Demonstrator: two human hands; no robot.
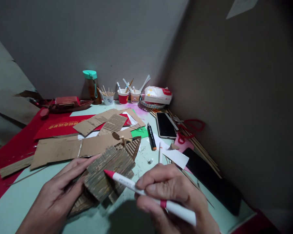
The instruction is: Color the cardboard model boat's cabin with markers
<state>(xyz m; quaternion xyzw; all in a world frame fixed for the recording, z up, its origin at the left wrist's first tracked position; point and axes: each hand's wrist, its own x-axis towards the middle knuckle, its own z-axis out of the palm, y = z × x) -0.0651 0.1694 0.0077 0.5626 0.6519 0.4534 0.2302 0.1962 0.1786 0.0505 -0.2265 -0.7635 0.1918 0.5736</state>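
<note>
My left hand (56, 191) is wrapped round the side of a brown cardboard model boat (109, 170), holding it tilted over the table. Its roof is ridged and streaked grey-green, and a striped pointed end (133, 147) shows at the far right. In my right hand (173, 195) is a white marker pen (127, 182) with a red ring, gripped between thumb and fingers. The pen's red pointed end lies over the roof; whether it touches, I cannot tell. Beyond the right hand, another white pen (160, 151) lies near a black marker (151, 136).
Cardboard pieces (97, 144) lie behind the boat on a red sheet (56, 126). To the right are a phone (166, 125), red-handled scissors (191, 125), sticks (207, 157) and a long black object (212, 182). Behind stand a bottle (91, 87), paper cups (123, 97) and a red boat (68, 103).
</note>
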